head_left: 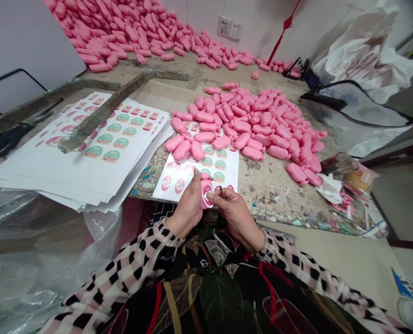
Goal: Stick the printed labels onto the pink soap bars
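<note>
My left hand (188, 200) is closed around a small pink sausage-shaped piece (203, 184) just past the table's front edge. An oval pink-and-white sticker (207, 196) is on the face turned up to me. My right hand (240, 214) has its thumb against the sticker. Between its pinched fingers a thin dark-tipped tool (221, 190) sticks up; its kind cannot be made out. Right beyond my hands lies a sticker sheet (164, 189) with pink and green ovals, its far part covered by pink pieces.
A heap of pink pieces (248, 125) covers the table's middle, and a larger pile (130, 32) lies along the wall. At left, a taped bar (98, 116) rests across stacked sticker sheets (63, 171). Paper scraps (330, 188) and a clear bag (355, 116) are at right.
</note>
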Motion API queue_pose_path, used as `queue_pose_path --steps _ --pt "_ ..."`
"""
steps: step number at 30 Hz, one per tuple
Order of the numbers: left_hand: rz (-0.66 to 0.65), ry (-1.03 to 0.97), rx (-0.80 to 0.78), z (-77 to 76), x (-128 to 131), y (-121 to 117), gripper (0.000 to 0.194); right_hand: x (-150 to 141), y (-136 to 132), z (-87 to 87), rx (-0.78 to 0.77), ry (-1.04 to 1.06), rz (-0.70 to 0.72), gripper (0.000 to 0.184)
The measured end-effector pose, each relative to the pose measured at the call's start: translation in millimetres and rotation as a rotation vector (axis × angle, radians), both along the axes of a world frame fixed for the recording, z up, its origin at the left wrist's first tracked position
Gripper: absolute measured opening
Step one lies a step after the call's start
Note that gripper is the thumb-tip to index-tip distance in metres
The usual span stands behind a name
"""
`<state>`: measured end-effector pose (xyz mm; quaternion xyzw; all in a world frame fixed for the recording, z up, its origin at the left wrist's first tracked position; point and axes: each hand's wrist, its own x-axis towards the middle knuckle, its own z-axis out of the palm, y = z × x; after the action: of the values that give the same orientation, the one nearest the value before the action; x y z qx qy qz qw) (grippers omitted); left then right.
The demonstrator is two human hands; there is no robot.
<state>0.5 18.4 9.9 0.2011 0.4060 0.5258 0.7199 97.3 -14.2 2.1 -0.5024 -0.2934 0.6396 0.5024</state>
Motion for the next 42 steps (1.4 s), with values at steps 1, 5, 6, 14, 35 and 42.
queue_pose_path --steps 1,5,6,14,35,42 --pt "-0.001 0.005 0.003 -0.3 0.1 -0.3 0.051 -0.4 0.0 0.9 -0.005 0.001 -0.003 0.026" --pt "-0.008 0.023 0.027 -2.9 0.7 -1.6 0.053 -1.9 0.2 4.9 -0.031 0.011 -0.012 0.029" --pt "-0.013 0.03 0.038 -3.9 0.8 -1.9 0.053 -2.0 0.1 5.2 -0.037 0.016 -0.011 0.03" --pt "-0.027 0.111 0.073 -10.6 1.3 -3.8 0.054 0.9 -0.3 -4.5 -0.05 0.007 -0.01 0.031" --pt "-0.059 0.11 0.077 -16.2 1.7 -3.7 0.052 2.9 -0.5 -11.6 -0.047 0.014 -0.009 0.024" --pt "-0.06 0.132 0.044 -13.1 2.3 -3.6 0.051 1.1 -0.5 -5.8 -0.071 0.044 -0.004 0.025"
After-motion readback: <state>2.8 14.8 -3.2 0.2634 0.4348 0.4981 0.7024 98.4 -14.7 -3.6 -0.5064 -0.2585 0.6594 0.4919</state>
